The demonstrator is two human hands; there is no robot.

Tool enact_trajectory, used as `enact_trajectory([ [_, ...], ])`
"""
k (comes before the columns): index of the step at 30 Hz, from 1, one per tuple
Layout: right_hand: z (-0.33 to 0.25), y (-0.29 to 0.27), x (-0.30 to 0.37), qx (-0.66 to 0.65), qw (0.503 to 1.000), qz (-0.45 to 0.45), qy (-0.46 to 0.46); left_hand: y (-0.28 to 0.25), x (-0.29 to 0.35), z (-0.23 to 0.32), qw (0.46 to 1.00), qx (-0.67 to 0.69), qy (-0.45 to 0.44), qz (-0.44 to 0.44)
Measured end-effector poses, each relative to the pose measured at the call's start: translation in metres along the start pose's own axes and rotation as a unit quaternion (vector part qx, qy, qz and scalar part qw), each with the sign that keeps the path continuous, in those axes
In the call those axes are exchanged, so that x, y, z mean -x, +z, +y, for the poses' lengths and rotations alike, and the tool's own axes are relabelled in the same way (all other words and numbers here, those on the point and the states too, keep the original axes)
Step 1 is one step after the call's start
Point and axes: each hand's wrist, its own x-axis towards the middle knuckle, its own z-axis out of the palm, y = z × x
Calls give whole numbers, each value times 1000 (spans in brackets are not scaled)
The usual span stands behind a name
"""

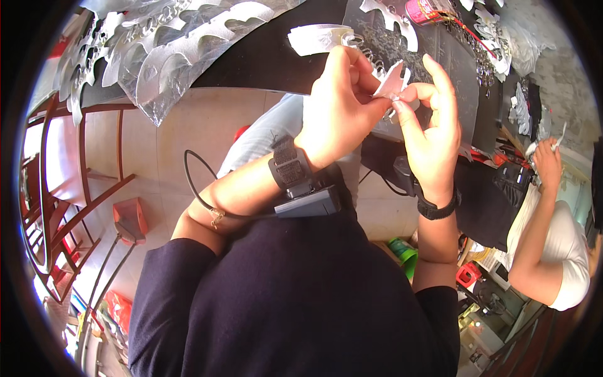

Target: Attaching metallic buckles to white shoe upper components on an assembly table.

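Both my hands meet over the dark table's near edge. My left hand [342,103] is closed, its thumb and fingers pinching a small white cut-out piece [393,80] of thin, stiff-looking material. Thumb and forefinger of my right hand [434,122] close on the lower edge of that piece, while another finger points up. Whether something tiny sits between these fingertips is too small to tell. Just beyond lie small metal rings [377,65], partly hidden by my left hand. Next to them rests a white curved strip [320,39].
Clear plastic bags with white cut-out pieces [169,69] cover the table's left. A pink can [422,10] and metal chains [485,75] lie at the far right. Another person's hand [548,162] works at the right. A red dustpan [130,221] stands on the floor near wooden chairs [81,157].
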Motion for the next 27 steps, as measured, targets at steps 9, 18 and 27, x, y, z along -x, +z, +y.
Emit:
enact_trajectory([
  [9,-5,0,-2,193,966,39,-171,-4,-5,-5,996,71,-52,11],
  [18,-3,-3,-4,-9,1000,11,-27,-1,-5,-5,1000,24,-6,14],
  [27,-4,0,-3,21,999,7,41,2,2,4,999,-18,41,17],
])
